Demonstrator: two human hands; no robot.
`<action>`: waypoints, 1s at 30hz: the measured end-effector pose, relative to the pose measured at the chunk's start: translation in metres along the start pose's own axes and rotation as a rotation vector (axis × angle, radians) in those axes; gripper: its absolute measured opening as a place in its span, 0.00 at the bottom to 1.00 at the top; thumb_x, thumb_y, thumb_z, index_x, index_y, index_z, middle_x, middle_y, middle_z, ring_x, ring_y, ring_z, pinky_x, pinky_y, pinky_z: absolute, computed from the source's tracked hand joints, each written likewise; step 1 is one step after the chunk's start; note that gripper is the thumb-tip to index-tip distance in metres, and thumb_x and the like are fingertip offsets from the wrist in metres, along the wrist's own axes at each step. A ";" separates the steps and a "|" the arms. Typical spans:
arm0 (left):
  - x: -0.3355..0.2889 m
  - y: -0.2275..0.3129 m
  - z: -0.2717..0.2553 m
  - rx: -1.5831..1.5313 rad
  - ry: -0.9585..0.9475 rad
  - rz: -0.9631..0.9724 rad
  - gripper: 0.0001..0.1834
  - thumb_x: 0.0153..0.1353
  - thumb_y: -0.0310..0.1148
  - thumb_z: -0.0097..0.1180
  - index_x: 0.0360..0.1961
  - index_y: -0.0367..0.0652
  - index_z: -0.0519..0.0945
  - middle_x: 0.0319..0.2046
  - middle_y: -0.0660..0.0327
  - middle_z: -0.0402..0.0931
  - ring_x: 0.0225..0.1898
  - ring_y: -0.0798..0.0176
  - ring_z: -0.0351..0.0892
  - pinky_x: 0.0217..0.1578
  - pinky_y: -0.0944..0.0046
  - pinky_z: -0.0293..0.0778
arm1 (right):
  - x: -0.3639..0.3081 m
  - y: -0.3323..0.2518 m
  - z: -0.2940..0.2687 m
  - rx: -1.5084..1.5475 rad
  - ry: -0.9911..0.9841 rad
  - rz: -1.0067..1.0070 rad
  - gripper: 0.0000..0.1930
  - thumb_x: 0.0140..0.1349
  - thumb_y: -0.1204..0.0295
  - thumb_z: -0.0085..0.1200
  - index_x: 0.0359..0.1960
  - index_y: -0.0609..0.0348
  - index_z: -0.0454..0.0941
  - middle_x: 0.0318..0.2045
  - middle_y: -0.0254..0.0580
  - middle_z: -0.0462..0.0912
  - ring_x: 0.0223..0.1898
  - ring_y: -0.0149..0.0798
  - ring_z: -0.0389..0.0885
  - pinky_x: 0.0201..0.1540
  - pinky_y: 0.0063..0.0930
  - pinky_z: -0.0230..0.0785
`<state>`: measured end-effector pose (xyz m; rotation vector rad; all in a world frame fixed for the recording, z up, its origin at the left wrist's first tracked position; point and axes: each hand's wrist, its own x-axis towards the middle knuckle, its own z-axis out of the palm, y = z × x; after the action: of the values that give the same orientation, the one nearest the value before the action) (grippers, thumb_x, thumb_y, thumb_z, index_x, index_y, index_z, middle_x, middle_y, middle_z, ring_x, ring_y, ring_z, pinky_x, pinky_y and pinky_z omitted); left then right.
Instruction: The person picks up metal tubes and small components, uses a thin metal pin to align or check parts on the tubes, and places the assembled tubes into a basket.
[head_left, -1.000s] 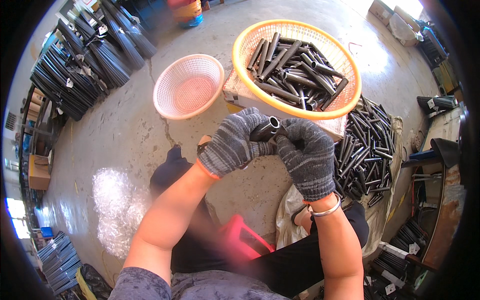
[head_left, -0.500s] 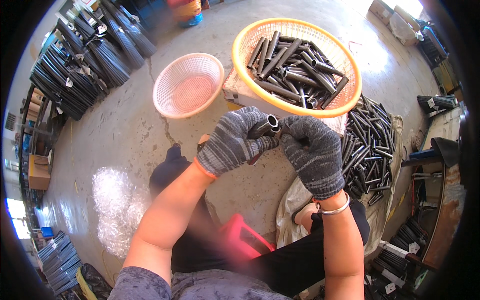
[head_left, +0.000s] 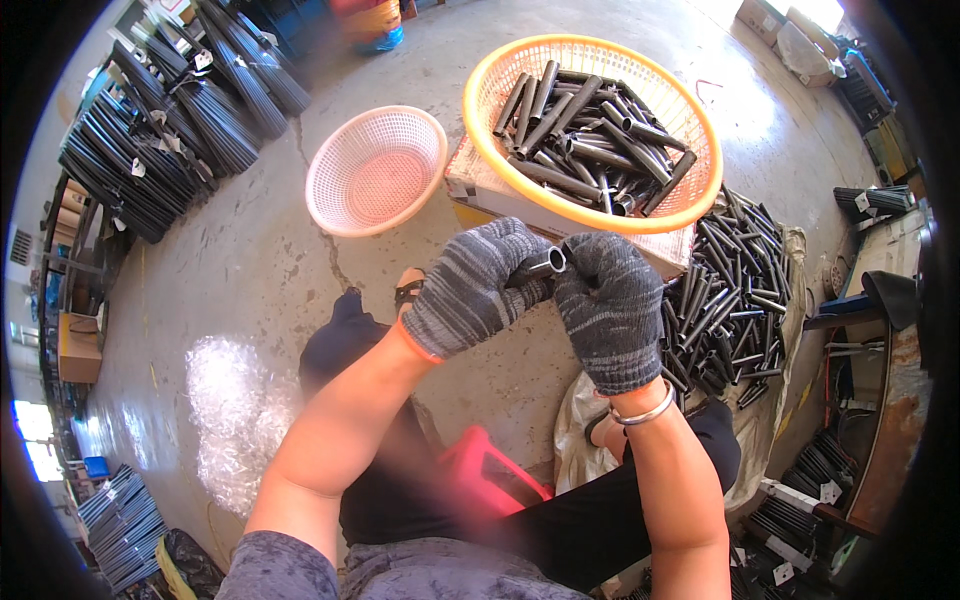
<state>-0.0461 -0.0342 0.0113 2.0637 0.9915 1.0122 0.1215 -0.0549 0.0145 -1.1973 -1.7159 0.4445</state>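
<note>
Two gloved grips, head view: they meet up close, just on the near side of the orange-rimmed basket (head_left: pixel 488 110).
Left grip (head_left: pixel 470 290): its fingers are wrapped around a short black tube, pinching it.
Black tube (head_left: pixel 543 264): it is in the left grip, with one round, open end poking out toward the other glove.
Right grip (head_left: pixel 612 310): curled up by the open end. I cannot tell if it pinches anything.
Holding well: I think a snug squeeze is best, so the smooth tube does not spin or slip.
Open end: keep it pointing up to the eyes and clear of the fingers, so the hole is easy to see.
Gloves: the rim may be sharp and could snag the yarn, so go gently there.
More tubes: some fill the basket; a big pile (head_left: pixel 730 300) lies to the right.
</note>
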 end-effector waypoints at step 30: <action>-0.004 -0.007 -0.014 -0.491 -0.405 -0.443 0.17 0.59 0.25 0.59 0.50 0.37 0.76 0.36 0.63 0.79 0.39 0.71 0.78 0.44 0.69 0.74 | 0.028 0.043 -0.061 0.374 0.190 0.373 0.03 0.57 0.83 0.56 0.33 0.65 0.78 0.35 0.42 0.82 0.32 0.30 0.79 0.39 0.23 0.73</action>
<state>-0.0621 -0.0310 0.0119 1.4723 0.8309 0.5100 0.1944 -0.0242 0.0264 -1.2351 -1.1823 0.8105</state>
